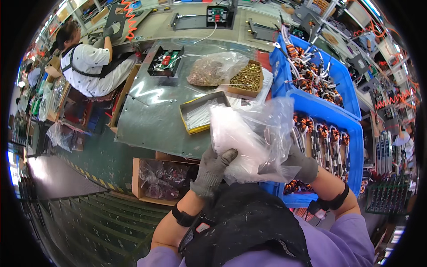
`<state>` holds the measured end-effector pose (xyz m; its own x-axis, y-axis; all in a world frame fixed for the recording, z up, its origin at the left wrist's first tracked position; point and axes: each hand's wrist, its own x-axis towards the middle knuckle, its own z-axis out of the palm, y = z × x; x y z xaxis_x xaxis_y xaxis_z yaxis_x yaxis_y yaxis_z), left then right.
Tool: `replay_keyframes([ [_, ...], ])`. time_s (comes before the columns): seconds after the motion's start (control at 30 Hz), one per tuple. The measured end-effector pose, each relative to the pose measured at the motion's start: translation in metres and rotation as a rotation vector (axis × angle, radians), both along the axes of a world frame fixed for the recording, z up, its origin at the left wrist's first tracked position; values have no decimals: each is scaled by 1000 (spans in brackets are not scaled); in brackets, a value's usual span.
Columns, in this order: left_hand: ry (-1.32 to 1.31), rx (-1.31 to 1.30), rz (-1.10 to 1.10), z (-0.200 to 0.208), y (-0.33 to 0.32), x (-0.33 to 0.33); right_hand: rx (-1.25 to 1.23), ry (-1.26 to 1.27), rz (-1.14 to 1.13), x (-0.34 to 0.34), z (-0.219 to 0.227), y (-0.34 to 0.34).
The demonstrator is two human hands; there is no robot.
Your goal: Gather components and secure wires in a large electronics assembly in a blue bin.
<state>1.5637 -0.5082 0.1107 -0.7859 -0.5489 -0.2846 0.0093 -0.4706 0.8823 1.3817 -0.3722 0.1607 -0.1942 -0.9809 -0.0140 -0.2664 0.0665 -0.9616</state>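
Observation:
In front of me is a clear plastic bag (238,131) filled with a white mass, its loose film spreading to the right. My gloved left hand (213,168) is closed on the lower left of the bag, thumb pressed on the front. On the bag's right side, my gloved right hand (303,165) grips the film; its fingertips are partly hidden by the plastic. Just beyond the bag lies an open yellow-edged box (183,116) with thin white strips in it. Behind that, a carton of small brass-coloured fasteners (247,78) sits beside a plastic bag of copper-coloured pieces (207,72).
Two blue bins (356,122) at the right hold copper-wound coils with leads. A black housing with a circuit board (165,61) lies on the green table (147,127). Below the table edge is a cardboard box (137,178) of bagged parts. A co-worker (89,66) sits at the far left.

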Motion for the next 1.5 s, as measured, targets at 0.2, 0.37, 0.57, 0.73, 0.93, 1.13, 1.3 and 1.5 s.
replay_keyframes([
  [0.2, -51, -426, 14, -3, 5, 0, 140, 1, 124, 8, -38, 14],
  [0.37, -153, -551, -127, -8, -1, -2, 117, 457, 147, 11, -67, 18],
  [0.57, -18, 64, -141, -19, -33, -2, 276, -601, -100, 6, -65, -11],
  [0.73, 130, 46, -51, -23, -67, 6, 300, -952, -26, -2, -48, -51],
  [0.93, -1, -172, 69, -34, -124, -5, 504, -282, 481, -50, -59, -130],
  [1.13, -60, -203, 256, -65, -171, -7, 346, 16, 495, -76, -99, -203],
  [1.3, 210, 202, 477, -74, -181, -8, 360, -765, 362, -48, -128, -227],
  [1.5, 179, 415, 332, -90, -170, -35, 252, -805, 206, -34, -139, -235],
])
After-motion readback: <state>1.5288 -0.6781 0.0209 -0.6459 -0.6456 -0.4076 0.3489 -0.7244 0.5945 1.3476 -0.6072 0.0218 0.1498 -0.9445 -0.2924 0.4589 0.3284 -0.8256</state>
